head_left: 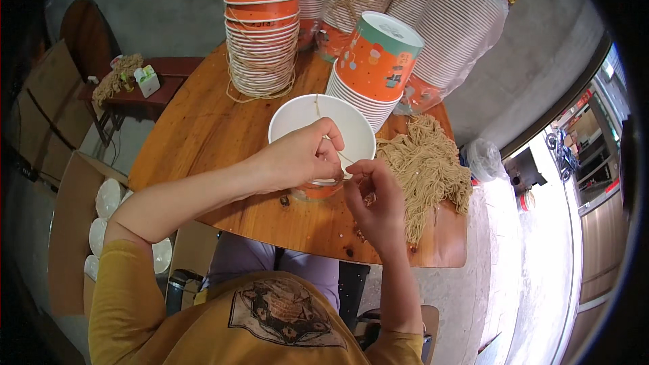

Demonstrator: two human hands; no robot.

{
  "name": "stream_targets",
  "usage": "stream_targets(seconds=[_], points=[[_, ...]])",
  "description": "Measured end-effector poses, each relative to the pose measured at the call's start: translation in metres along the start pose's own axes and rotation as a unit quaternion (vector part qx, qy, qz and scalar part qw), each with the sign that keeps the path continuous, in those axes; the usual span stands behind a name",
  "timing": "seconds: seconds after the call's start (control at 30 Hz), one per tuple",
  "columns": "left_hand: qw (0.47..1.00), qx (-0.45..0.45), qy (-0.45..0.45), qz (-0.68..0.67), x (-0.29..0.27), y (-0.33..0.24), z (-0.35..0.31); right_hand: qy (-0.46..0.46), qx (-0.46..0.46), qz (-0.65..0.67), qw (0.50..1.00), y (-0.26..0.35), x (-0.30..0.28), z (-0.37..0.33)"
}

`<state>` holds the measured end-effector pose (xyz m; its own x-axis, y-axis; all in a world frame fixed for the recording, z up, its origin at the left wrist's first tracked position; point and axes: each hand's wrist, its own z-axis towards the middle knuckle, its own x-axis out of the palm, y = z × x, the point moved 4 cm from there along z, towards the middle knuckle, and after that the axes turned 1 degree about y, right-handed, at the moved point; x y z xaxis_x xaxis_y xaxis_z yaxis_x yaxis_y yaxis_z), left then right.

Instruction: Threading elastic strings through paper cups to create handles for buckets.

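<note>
Presently I see bare tabletop [193, 125] reaching its edge left of the fingers [330, 128]; left hand [304, 155] and right hand [377, 192] pinch tan cord [345, 157] by near rim of white-lined paper bucket [289, 122]; nested upturned buckets [374, 64] beyond.

Seated at a wooden table [179, 142], pinching a thin string [345, 158] with the left hand [297, 155] and right hand [376, 192] at the near rim of a white-lined paper tub [287, 118]. Flanked by a loose heap of tan string [426, 169] beside the right hand, string-draped orange tubs [262, 37] stacked beyond, and an open cardboard box [71, 230] off to the left.
</note>
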<state>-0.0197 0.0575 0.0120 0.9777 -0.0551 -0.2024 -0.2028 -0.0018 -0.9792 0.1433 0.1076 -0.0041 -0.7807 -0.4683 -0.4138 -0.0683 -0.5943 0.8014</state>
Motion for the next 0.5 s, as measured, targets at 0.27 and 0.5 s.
stream_targets(seconds=[0.27,0.5], points=[[1.000,-0.011,0.006,0.003,0.001,0.002,-0.001,-0.035,-0.085,-0.126,0.988,0.007,0.003,0.001],[0.997,0.044,0.014,0.060,0.005,0.009,0.000,-0.027,0.073,0.108,0.991,-0.013,0.007,0.000]])
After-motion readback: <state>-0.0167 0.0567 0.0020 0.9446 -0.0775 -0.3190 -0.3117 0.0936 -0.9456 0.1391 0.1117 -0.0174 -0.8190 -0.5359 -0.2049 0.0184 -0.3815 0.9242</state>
